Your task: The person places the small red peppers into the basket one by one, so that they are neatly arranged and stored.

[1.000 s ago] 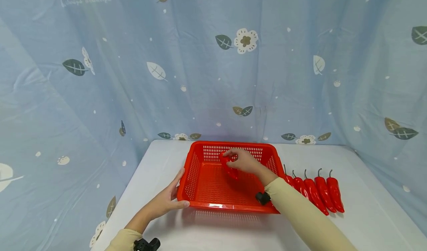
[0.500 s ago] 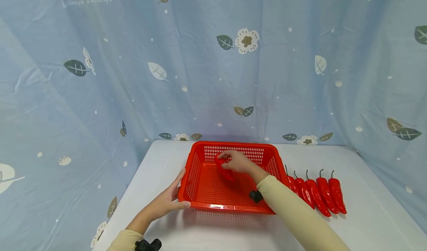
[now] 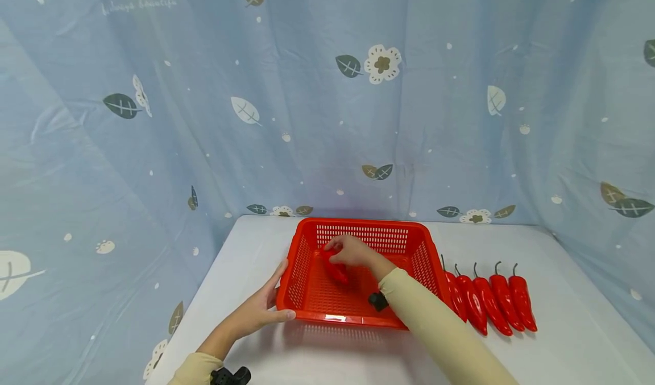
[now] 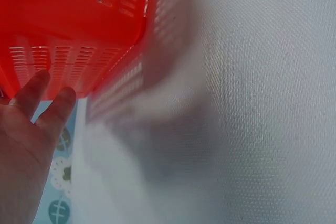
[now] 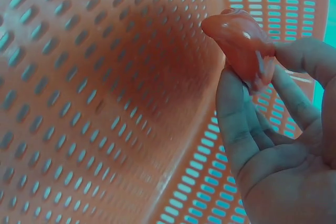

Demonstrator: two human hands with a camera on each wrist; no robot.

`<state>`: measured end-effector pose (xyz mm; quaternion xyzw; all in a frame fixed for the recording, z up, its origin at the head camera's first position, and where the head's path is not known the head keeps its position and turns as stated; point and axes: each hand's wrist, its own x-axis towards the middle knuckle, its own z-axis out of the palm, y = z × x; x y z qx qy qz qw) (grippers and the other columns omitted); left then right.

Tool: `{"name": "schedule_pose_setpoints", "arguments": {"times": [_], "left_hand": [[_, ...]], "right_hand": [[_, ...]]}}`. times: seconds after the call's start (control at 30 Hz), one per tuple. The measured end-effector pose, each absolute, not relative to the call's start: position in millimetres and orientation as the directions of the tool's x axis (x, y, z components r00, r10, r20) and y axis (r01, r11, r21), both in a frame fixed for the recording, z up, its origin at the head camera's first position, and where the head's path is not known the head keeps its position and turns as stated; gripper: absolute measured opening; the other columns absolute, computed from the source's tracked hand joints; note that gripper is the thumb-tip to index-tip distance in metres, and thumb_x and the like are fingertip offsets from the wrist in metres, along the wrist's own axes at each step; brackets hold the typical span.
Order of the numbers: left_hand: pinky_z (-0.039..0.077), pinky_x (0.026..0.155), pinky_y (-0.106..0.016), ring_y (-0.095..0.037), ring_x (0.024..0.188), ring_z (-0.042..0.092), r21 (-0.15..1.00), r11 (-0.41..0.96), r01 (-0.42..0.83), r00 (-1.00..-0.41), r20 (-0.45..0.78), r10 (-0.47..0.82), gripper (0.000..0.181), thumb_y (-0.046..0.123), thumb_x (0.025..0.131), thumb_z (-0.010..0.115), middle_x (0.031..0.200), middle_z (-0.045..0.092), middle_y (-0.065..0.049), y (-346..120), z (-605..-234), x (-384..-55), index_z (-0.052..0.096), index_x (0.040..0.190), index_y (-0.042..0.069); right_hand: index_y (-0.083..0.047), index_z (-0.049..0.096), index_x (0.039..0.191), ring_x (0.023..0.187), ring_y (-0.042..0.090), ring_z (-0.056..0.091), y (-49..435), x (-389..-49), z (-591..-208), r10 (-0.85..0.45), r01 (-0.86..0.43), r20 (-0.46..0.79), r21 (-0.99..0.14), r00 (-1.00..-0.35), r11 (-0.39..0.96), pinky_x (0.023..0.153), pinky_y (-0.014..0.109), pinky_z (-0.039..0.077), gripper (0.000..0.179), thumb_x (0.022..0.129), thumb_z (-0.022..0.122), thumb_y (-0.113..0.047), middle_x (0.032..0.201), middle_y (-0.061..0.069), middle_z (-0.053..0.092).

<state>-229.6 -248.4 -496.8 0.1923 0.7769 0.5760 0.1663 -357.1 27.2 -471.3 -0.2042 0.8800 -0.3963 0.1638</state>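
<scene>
My right hand (image 3: 353, 251) is inside the red plastic basket (image 3: 353, 319), pinching a red pepper (image 3: 336, 271) between thumb and fingers. The right wrist view shows the pepper (image 5: 244, 45) end-on and tilted, with the thumb on one side and fingers on the other, over the slotted basket floor. At the basket's near left corner, my left hand (image 3: 258, 311) touches the rim and outer side with its fingers spread and fairly straight. In the left wrist view, two extended fingers (image 4: 60, 111) lie against or close to the basket's outer wall (image 4: 58, 59); the thumb is out of view.
A row of several red peppers (image 3: 493, 305) with dark stems lies right of the basket, the leftmost partly hidden by its rim. The white table (image 3: 568, 317) runs back to a blue patterned curtain (image 3: 307, 118). My right sleeve (image 3: 430, 322) crosses the basket's near right side.
My right hand has carried the pepper leftward and slightly nearer within the basket. My left hand stays at the corner; the whole head view has shifted slightly.
</scene>
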Motion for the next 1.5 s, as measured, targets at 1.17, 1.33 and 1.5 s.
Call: {"name": "schedule_pose_setpoints", "arguments": {"times": [1.17, 1.33, 1.5], "left_hand": [[0.044, 0.109, -0.045, -0.038, 0.143, 0.041, 0.949, 0.299, 0.103, -0.875, -0.057, 0.48, 0.108, 0.028, 0.09, 0.077, 0.169, 0.011, -0.013, -246.8, -497.6, -229.4, -0.001, 0.165, 0.028], [0.044, 0.108, -0.036, -0.037, 0.144, 0.04, 0.952, 0.291, 0.096, -0.874, -0.06, 0.482, 0.108, 0.026, 0.09, 0.077, 0.169, 0.01, -0.012, -247.8, -499.0, -229.3, -0.001, 0.165, 0.028], [0.046, 0.108, -0.038, -0.038, 0.144, 0.04, 0.95, 0.295, 0.1, -0.876, -0.056, 0.478, 0.107, 0.026, 0.09, 0.077, 0.169, 0.01, -0.012, -246.8, -499.3, -229.2, 0.0, 0.165, 0.027]], "right_hand": [[0.002, 0.06, 0.135, 0.085, 0.029, 0.071, 12.3, -344.3, -472.5, -0.526, 0.162, -0.375, -0.899, -0.764, 0.406, 0.082, 0.045, 0.06, 0.049, 0.088, 0.063, 0.013, 0.113, 0.017, 0.061], [-0.003, 0.062, 0.135, 0.086, 0.033, 0.072, 16.8, -343.8, -470.5, -0.525, 0.13, -0.38, -0.883, -0.761, 0.451, 0.08, 0.045, 0.061, 0.049, 0.088, 0.065, 0.009, 0.104, 0.016, 0.065], [-0.004, 0.066, 0.132, 0.084, 0.033, 0.072, 22.4, -343.1, -470.0, -0.522, 0.07, -0.339, -0.881, -0.783, 0.468, 0.077, 0.044, 0.062, 0.044, 0.089, 0.065, 0.006, 0.103, 0.014, 0.067]]}}
